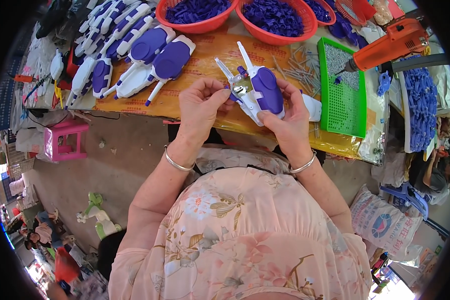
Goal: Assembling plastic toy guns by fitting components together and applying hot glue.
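Observation:
In front of me, over the table, is a white and purple plastic toy housing (pixel 268 89). Its two long parts lie side by side; the left one shows its inner fittings, and the right one carries a rounded purple cover. My right hand (pixel 291 119) grips the housing from the right, thumb on its lower end and fingers behind. At the housing's left edge, my left hand (pixel 199 106) is closed in a pinch on a small purple plastic piece (pixel 233 97), mostly covered by the fingertips. A white plastic part (pixel 312 107) lies beside my right hand.
Several similar white and purple toys (pixel 172 59) lie at the left. Red baskets (pixel 200 26) of purple pieces stand at the back. Loose screws (pixel 301 67) are scattered near a green tray (pixel 342 112). An orange electric screwdriver (pixel 390 45) overhangs that tray. A pink stool (pixel 66 140) stands below left.

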